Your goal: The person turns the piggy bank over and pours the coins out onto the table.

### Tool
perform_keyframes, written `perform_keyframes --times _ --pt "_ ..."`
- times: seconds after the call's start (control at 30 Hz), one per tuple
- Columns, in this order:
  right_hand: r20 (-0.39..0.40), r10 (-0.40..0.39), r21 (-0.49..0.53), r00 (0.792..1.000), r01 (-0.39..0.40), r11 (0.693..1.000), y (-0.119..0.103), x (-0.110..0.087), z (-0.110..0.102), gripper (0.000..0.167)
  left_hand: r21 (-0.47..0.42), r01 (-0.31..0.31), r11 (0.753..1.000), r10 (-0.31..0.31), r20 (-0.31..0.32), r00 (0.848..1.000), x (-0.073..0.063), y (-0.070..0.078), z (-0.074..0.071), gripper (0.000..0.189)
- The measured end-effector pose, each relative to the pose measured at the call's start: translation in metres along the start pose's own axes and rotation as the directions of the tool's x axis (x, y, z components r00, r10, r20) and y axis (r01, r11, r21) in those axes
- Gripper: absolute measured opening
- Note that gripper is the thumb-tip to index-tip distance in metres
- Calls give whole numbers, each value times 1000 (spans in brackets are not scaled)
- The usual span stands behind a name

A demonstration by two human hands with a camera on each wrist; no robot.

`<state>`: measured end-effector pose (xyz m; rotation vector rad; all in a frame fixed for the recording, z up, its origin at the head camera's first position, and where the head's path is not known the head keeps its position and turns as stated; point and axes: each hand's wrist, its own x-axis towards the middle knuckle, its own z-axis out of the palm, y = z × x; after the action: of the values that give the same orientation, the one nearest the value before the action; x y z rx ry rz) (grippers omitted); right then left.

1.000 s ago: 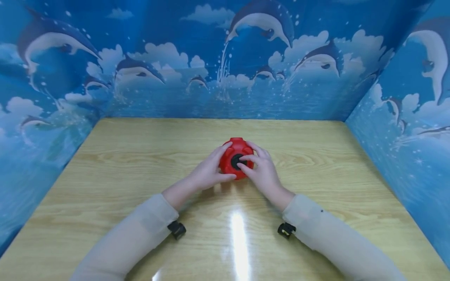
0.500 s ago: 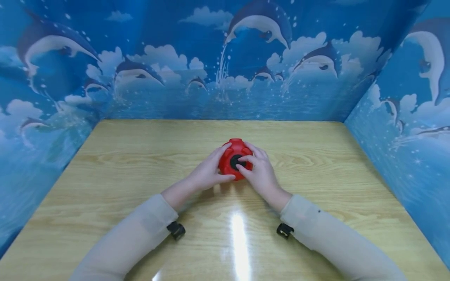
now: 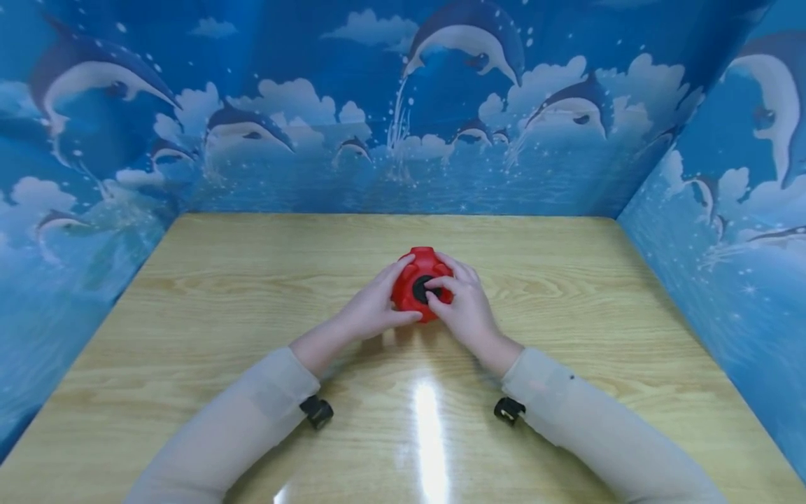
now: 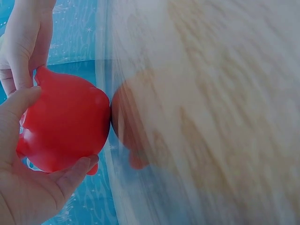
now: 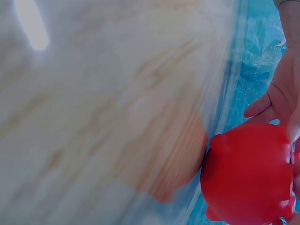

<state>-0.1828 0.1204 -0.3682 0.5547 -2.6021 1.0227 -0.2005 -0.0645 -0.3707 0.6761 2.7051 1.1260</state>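
A red, rounded ball [image 3: 406,290] with small knobs stands on the table, a dark round piece [image 3: 420,288] set in its top. My left hand [image 3: 371,306] grips the ball's left side, its thumb at the near side and its fingers at the far side. On the right, my right hand [image 3: 472,311] has its thumb and index finger at the dark piece, while its other fingers lie along the ball's far right side. From the left wrist, the ball's smooth red side [image 4: 70,119] meets its own reflection on the tabletop. Its top is largely hidden in the right wrist view.
The wood-grain table [image 3: 252,280] has a bright light reflection near its front. A blue backdrop with dolphins [image 3: 403,175] rises behind the table and along both sides. A small black device [image 3: 317,413] is strapped under the left sleeve, another [image 3: 508,411] under the right.
The right thumb and index finger shift a little on the dark piece, and the right hand has moved slightly left. The left hand and the ball stay almost where they were.
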Motion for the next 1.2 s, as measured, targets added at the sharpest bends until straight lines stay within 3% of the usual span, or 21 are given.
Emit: perform_keyframes --times 1.2 --pt "-7 11 51 1000 -11 999 6 5 1 13 -41 20 999 -20 11 1000 3 0 0 92"
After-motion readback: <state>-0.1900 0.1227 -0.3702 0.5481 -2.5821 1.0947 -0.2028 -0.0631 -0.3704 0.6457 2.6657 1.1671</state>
